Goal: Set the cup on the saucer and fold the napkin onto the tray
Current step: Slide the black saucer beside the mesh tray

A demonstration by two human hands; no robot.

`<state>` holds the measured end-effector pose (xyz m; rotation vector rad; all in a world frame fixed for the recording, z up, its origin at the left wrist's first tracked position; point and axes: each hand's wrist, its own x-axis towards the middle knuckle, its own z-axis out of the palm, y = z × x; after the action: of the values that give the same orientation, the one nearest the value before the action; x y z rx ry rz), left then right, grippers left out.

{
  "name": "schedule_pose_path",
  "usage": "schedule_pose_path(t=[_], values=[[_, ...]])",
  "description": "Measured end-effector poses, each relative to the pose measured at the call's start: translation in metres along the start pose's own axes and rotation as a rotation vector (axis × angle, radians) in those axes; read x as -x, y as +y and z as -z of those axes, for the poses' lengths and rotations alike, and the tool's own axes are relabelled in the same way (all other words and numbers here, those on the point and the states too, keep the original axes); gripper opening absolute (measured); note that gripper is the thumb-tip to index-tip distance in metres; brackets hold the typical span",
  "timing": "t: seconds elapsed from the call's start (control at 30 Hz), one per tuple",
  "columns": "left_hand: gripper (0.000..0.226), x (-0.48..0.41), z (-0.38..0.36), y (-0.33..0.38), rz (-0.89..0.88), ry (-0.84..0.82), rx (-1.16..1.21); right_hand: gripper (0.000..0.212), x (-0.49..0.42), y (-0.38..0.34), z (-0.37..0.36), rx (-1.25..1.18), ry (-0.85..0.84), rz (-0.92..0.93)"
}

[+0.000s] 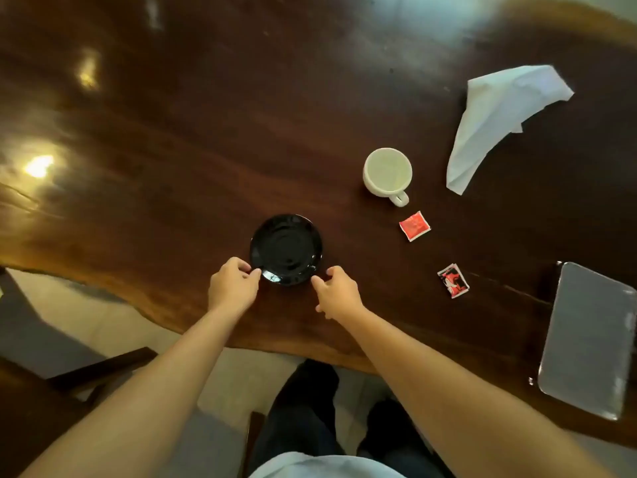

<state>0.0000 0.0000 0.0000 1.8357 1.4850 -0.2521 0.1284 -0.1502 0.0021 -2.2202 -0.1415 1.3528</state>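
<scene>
A black saucer lies on the dark wooden table near its front edge. My left hand pinches the saucer's near left rim. My right hand touches its near right rim with the fingertips. An empty white cup stands upright to the far right of the saucer, handle pointing toward me. A crumpled white napkin lies farther right and back. A grey rectangular tray sits at the right front of the table.
Two small red sachets lie between cup and tray: one close to the cup's handle, another nearer the tray. A wooden chair stands at lower left. My legs show below the table's edge.
</scene>
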Motion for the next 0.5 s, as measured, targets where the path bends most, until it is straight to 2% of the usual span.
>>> schedule_pose_path(t=[0.1,0.2,0.27,0.33,0.4,0.5], values=[[0.021,-0.016,-0.006,0.006,0.124,-0.043,0.117,0.052,-0.012,-0.006,-0.01,-0.275,-0.097,-0.182],[0.022,-0.022,-0.012,0.009,0.238,-0.031,0.2,0.054,-0.016,-0.01,-0.017,-0.419,-0.131,-0.254],[0.02,-0.025,-0.015,0.007,0.272,-0.039,0.227,0.05,-0.019,-0.013,-0.022,-0.438,-0.14,-0.287],[0.014,-0.029,-0.016,0.005,0.3,-0.077,0.288,0.035,-0.023,-0.013,-0.027,-0.394,-0.123,-0.282],[0.01,-0.028,-0.017,0.005,0.275,-0.088,0.296,0.019,-0.025,-0.011,-0.029,-0.359,-0.072,-0.248],[0.009,-0.023,-0.019,0.005,0.246,-0.102,0.279,0.01,-0.026,-0.008,-0.024,-0.357,-0.003,-0.232]])
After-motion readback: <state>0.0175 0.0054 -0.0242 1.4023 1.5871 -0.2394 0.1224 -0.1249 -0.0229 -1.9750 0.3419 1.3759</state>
